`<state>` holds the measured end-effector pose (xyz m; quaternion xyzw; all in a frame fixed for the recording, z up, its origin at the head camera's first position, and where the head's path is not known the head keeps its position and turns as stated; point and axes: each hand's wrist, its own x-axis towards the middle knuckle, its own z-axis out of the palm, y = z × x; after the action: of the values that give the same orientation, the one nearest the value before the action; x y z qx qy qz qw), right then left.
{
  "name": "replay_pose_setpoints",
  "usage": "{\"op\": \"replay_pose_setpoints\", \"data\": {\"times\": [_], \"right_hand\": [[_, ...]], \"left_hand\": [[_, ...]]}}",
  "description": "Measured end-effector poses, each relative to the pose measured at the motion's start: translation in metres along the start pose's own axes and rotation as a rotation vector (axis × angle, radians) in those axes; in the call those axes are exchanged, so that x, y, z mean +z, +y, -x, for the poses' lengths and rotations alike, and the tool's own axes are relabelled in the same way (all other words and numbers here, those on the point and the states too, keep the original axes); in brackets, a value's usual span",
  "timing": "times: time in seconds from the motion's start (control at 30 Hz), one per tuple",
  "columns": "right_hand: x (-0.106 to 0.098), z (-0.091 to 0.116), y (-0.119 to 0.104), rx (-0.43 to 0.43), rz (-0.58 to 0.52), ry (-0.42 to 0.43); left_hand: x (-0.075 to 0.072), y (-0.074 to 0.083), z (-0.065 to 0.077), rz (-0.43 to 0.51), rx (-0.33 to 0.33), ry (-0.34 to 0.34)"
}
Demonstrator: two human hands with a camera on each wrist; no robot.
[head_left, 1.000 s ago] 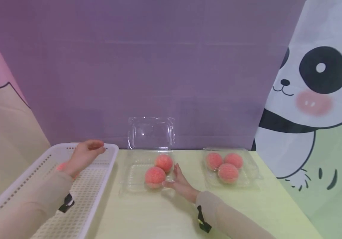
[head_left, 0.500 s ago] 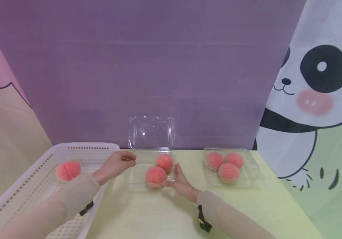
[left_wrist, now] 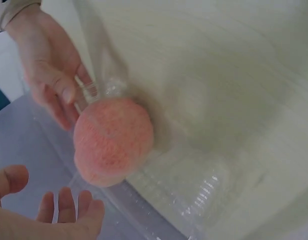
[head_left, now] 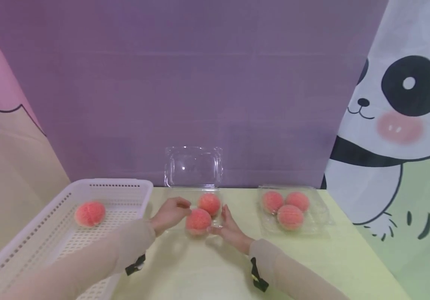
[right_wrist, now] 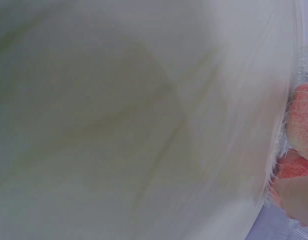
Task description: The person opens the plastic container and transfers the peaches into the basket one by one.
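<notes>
Two fuzzy pink peaches, one in front and one behind, sit in the right part of a clear clamshell box. Its clear lid stands raised at the back. Over the left part of this box is my left hand, fingers relaxed and nothing in them. The left wrist view shows these loose fingers apart from the large peach. My right hand rests at the box's right side, thumb by the front peach and fingers extended behind. In the right wrist view, only part of that hand shows.
A white perforated basket at the left contains one peach. To the right lies another clear box with three peaches. A purple backdrop stands behind the pale table.
My left hand has moved right, from above the basket to over the open box beside the front peach. My right hand has stayed at the box's side.
</notes>
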<state>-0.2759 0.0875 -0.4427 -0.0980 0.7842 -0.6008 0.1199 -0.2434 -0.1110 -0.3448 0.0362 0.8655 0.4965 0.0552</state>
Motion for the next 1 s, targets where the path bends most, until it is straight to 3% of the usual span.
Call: {"op": "replay_pose_setpoints", "data": {"times": [0.4,1.0], "right_hand": [[-0.001,-0.001,0.003,0.0,-0.038,-0.008],[-0.002,-0.001,0.005,-0.022,-0.039,-0.011]], "left_hand": [[0.04,-0.02,-0.032,-0.072,0.104,0.039],[0.062,-0.038,-0.047,-0.214,0.121,0.062]]}}
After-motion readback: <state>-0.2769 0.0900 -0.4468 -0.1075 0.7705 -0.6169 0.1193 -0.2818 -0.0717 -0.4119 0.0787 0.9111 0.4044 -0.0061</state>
